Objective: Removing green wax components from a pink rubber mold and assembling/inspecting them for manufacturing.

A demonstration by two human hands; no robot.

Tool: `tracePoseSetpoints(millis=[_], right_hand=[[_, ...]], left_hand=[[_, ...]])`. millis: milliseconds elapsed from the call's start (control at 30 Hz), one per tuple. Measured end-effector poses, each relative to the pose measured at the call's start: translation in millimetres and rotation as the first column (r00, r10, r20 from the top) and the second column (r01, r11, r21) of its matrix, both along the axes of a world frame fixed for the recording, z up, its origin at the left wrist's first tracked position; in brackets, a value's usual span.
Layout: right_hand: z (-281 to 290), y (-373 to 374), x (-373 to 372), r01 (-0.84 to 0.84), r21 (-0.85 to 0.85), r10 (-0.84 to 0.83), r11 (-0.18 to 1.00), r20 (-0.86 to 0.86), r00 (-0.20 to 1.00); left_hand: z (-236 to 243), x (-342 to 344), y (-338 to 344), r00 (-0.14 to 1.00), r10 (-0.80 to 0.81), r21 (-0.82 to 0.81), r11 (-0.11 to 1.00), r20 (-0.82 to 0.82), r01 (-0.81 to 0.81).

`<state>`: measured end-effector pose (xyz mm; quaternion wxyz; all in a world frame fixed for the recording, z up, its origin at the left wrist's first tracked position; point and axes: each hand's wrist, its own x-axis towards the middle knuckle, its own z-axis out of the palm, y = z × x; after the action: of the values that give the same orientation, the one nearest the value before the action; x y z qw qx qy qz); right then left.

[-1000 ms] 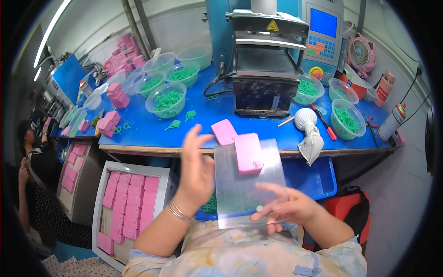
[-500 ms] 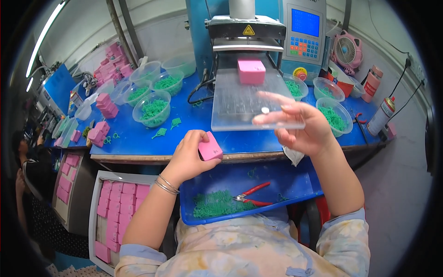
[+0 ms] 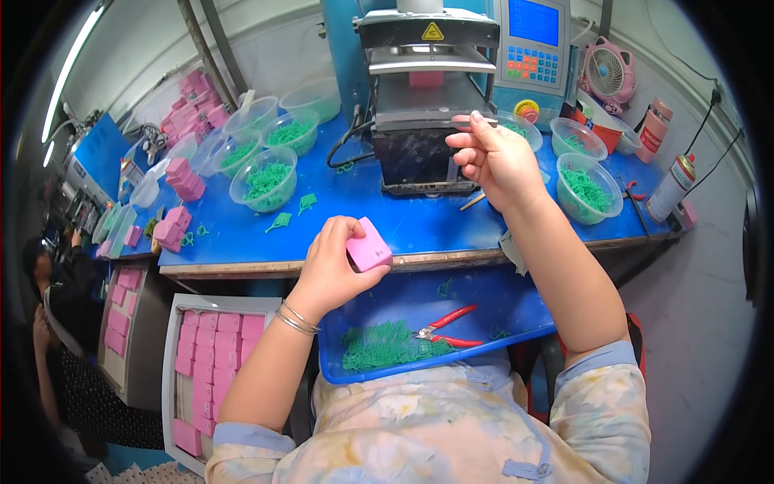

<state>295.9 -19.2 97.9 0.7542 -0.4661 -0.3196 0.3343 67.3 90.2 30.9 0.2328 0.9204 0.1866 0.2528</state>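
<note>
My left hand (image 3: pixel 329 262) is closed around a pink block (image 3: pixel 371 245), held above the front edge of the blue table (image 3: pixel 314 234). My right hand (image 3: pixel 504 157) is raised at the front right corner of a clear plate (image 3: pixel 427 119). Its fingers are bent and close together at that corner. The plate lies inside the press (image 3: pixel 427 36), under the upper plates. Another pink block (image 3: pixel 426 78) stands on it, its top hidden by the press.
A blue tray (image 3: pixel 524 319) below the table edge holds green scraps (image 3: pixel 387 345) and red-handled cutters (image 3: pixel 450 327). Bowls of green pieces (image 3: pixel 264 181) stand left and right of the press. Pink blocks fill a white-rimmed crate (image 3: pixel 168 379) at lower left. A spray can (image 3: pixel 671 189) stands at right.
The clear plate with its pink block has slid away from me into the press. My right hand has moved up and forward with it. My left hand still holds its block.
</note>
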Motion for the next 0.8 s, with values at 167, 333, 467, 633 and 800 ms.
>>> tracePoseSetpoints(millis=[167, 333, 467, 633, 800], right_hand=[[-6, 13, -5, 0.058, 0.018, -0.059, 0.998, 0.032, 0.998], [-6, 8, 22, 0.051, -0.006, -0.051, 0.999, 0.089, 0.995], [-16, 5, 48, 0.003, 0.031, -0.004, 1.000, 0.036, 0.999], [-32, 7, 104, -0.036, -0.003, 0.036, 0.999, 0.045, 0.998], [-26, -3, 98, 0.071, 0.002, -0.071, 0.997, 0.037, 0.997]], left_hand=[[5, -52, -13, 0.961, -0.015, 0.303, 0.950, 0.275, -0.071], [38, -153, 13, 0.681, 0.242, 0.352, 0.711, 0.691, -0.609], [28, -241, 24, 0.624, 0.644, 0.528, 0.375, 0.442, -0.762], [-62, -327, -8, 0.423, 0.831, 0.103, 0.486, -0.362, -0.868], [-87, -369, -48, 0.170, 0.621, 0.190, 0.470, -0.765, -0.862]])
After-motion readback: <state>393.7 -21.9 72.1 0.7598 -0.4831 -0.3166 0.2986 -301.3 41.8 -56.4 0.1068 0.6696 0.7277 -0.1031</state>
